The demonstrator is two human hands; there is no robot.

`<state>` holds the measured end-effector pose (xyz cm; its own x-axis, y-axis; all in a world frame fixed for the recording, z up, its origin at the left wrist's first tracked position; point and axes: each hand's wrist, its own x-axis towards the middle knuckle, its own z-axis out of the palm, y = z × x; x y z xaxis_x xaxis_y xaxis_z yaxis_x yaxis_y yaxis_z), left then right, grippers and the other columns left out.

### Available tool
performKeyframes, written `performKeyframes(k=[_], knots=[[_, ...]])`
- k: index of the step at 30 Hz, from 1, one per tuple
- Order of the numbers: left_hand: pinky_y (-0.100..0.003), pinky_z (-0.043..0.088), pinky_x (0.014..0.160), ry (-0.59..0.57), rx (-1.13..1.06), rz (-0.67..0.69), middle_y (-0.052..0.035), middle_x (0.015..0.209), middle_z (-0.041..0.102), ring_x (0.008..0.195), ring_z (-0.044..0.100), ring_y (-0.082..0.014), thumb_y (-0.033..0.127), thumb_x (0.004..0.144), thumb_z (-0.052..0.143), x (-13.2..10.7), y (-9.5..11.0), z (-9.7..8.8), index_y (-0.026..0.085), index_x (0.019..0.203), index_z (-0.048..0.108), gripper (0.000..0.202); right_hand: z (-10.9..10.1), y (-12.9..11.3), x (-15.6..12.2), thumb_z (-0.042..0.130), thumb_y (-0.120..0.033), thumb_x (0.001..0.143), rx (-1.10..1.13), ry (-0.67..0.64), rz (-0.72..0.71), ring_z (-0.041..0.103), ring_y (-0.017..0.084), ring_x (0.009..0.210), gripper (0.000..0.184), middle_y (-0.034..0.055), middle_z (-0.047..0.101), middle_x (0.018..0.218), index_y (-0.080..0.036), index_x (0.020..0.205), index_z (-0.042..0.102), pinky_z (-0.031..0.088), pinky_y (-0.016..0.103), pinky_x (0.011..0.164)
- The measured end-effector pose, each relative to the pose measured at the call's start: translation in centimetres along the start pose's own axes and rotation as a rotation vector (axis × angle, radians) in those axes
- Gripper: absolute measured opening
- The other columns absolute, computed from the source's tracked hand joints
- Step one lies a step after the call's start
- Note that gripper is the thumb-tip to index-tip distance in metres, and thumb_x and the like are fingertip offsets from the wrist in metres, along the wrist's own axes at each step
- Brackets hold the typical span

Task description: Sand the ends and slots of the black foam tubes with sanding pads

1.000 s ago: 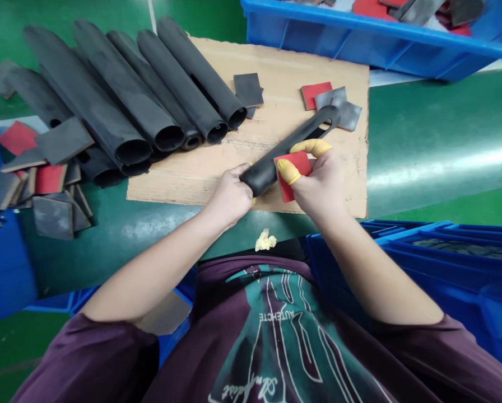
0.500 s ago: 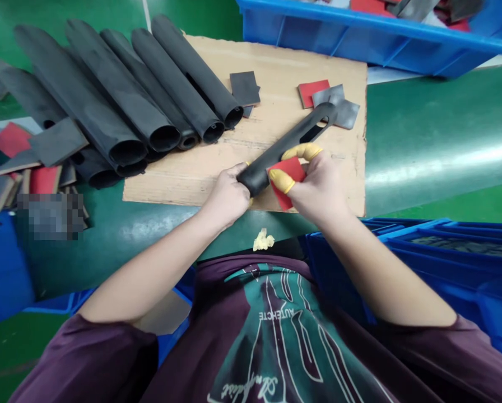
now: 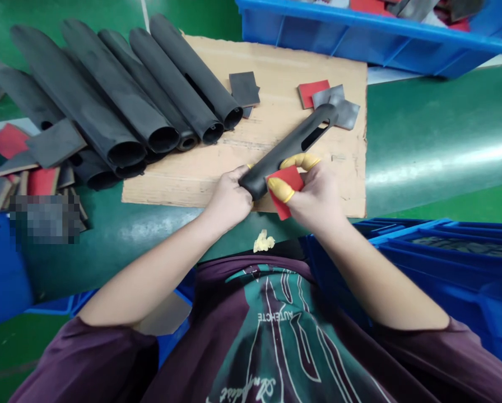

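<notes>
Black tube (image 3: 287,148) in left grip (image 3: 229,200), right (image 3: 318,193) pinching pad (image 3: 291,178)

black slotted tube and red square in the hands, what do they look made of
The black slotted tube looks like moulded rubber or soft plastic: matte, with no metallic shine, though the look can't settle which. The red square looks like a thin rubber or foam sheet with a flat matte face, but its makeup is hard to confirm from here.

Rubber sleeves (image 3: 192,70) on cardboard sheet (image 3: 284,73), plastic crate (image 3: 343,47) behind.
</notes>
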<state>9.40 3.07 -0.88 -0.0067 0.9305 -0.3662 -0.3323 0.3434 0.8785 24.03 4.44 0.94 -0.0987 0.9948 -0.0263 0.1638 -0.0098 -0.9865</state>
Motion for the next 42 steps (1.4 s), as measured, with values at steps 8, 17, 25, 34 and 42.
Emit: performKeyframes(k=[8, 17, 25, 34, 42], knots=[[-0.03, 0.057, 0.081, -0.044, 0.04, 0.067, 0.002, 0.068, 0.069, 0.081, 0.07, -0.019, 0.003, 0.052, 0.054, -0.2, -0.2, 0.0, 0.017, 0.071, 0.067, 0.027, 0.3, 0.3, -0.3, 0.083, -0.049, 0.07, 0.02, 0.031, -0.039, 0.054, 0.011, 0.061, 0.043, -0.0025, 0.057, 0.076, -0.024, 0.084, 0.051, 0.048, 0.027, 0.05], [-0.038, 0.056, 0.098, -0.063, 0.078, 0.08, -0.0002, 0.08, 0.075, 0.103, 0.071, -0.0248, 0.003, 0.052, 0.052, -0.1, -0.3, 0.3, 0.017, 0.078, 0.07, 0.034, 0.0, 0.8, -0.3, 0.079, -0.054, 0.074, -0.04, 0.046, -0.053, 0.051, 0.011, 0.064, 0.045, -0.0028, 0.052, 0.079, -0.025, 0.086, 0.047, 0.047, 0.028, 0.056], [-0.033, 0.058, 0.088, -0.036, 0.038, 0.047, -0.0006, 0.078, 0.074, 0.099, 0.071, -0.0237, 0.002, 0.053, 0.054, -0.4, 0.2, 0.3, 0.016, 0.076, 0.07, 0.031, 0.5, 0.9, -0.8, 0.081, -0.058, 0.072, 0.017, 0.056, -0.047, 0.053, 0.013, 0.066, 0.049, -0.0023, 0.053, 0.079, -0.026, 0.088, 0.047, 0.048, 0.029, 0.057], [-0.03, 0.057, 0.077, 0.015, 0.032, 0.02, 0.0013, 0.065, 0.066, 0.077, 0.068, -0.019, 0.003, 0.051, 0.053, -0.3, 0.4, 0.3, 0.017, 0.068, 0.066, 0.026, 1.0, 1.4, -0.7, 0.076, -0.059, 0.076, 0.002, 0.096, -0.084, 0.056, 0.014, 0.07, 0.047, -0.0012, 0.054, 0.082, -0.027, 0.089, 0.045, 0.052, 0.03, 0.062], [-0.026, 0.054, 0.068, -0.004, 0.043, 0.047, 0.0014, 0.068, 0.068, 0.071, 0.065, -0.0159, 0.006, 0.051, 0.053, -0.4, 0.3, 0.1, 0.017, 0.069, 0.065, 0.024, 0.7, 1.8, -0.7, 0.078, -0.057, 0.075, 0.016, 0.113, -0.107, 0.056, 0.014, 0.069, 0.045, -0.001, 0.055, 0.082, -0.027, 0.088, 0.047, 0.052, 0.03, 0.062]])
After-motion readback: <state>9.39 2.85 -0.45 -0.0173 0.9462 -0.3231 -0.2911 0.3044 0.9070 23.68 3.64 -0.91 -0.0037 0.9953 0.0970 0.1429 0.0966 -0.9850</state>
